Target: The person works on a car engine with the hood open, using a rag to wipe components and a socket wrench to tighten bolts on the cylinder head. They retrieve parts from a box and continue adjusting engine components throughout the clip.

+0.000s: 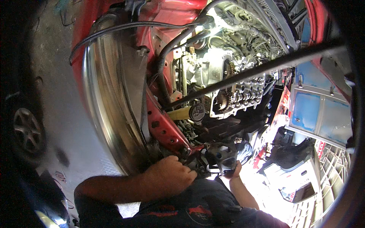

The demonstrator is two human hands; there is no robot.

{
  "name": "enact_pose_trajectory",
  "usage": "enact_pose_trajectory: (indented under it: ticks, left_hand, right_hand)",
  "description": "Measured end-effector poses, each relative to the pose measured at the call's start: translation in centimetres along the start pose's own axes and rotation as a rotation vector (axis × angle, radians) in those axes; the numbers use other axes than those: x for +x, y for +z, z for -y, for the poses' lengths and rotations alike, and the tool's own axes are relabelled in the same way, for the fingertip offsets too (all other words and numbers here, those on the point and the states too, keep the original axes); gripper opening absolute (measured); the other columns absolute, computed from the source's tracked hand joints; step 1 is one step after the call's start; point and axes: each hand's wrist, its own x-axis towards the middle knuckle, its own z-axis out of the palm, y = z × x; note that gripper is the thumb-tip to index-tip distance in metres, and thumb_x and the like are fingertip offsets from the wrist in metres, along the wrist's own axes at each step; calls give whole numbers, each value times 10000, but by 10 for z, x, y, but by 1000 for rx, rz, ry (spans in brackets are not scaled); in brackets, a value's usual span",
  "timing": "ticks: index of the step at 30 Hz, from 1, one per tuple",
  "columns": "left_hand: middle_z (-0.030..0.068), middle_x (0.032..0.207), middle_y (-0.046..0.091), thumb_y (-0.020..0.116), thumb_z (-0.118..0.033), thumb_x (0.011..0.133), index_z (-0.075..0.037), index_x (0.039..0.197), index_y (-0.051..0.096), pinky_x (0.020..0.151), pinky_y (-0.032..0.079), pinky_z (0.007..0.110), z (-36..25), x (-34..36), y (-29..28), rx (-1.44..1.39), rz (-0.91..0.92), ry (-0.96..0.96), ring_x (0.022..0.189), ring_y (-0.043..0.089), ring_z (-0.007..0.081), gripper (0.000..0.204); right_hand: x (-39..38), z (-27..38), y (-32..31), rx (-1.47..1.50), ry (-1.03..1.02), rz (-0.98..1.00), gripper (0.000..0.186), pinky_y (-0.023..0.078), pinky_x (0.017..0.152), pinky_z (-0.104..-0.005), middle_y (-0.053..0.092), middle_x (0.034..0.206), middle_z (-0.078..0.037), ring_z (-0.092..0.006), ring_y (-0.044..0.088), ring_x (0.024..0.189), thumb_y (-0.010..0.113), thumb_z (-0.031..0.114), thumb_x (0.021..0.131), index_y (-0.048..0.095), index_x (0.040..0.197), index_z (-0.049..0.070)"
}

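My left hand is curled closed beside the near end of the red body panel. Whatever its fingers may hold is hidden. Close to my body, my right hand grips the lower right side of a dark metal bracket with openings in it. Most of that hand's fingers are behind the part. Beyond both hands lies the open engine, its timing chain and rows of valve gear exposed. A dark cap on a yellow neck stands left of the engine.
A black prop rod slants across the engine bay. The car's headlight and a black cable are at left. A bright work light shines over the engine. Blue cabinet doors and a white-and-black panel are at right.
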Motion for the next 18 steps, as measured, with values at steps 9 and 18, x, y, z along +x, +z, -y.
enact_pose_trajectory:
  ticks: [9, 18]
  left_hand:
    - [79, 757, 683, 509, -187, 894, -51, 899, 602, 710, 461, 367, 1, -8, 2, -176, -83, 15, 742, 690, 246, 165]
    - [100, 814, 674, 483, -198, 908, -69, 949, 544, 749, 459, 448, 1, -11, -3, -265, 15, -13, 799, 691, 288, 148]
  right_hand:
    - [0, 7, -12, -41, -12, -116, 577, 567, 786, -520, 668, 1032, -208, -393, 660, 887, 409, 429, 829, 628, 1138, -6]
    - [3, 7, -17, -63, -14, 1, 572, 579, 740, -506, 661, 1051, -220, -379, 669, 878, 452, 416, 828, 611, 1155, -25]
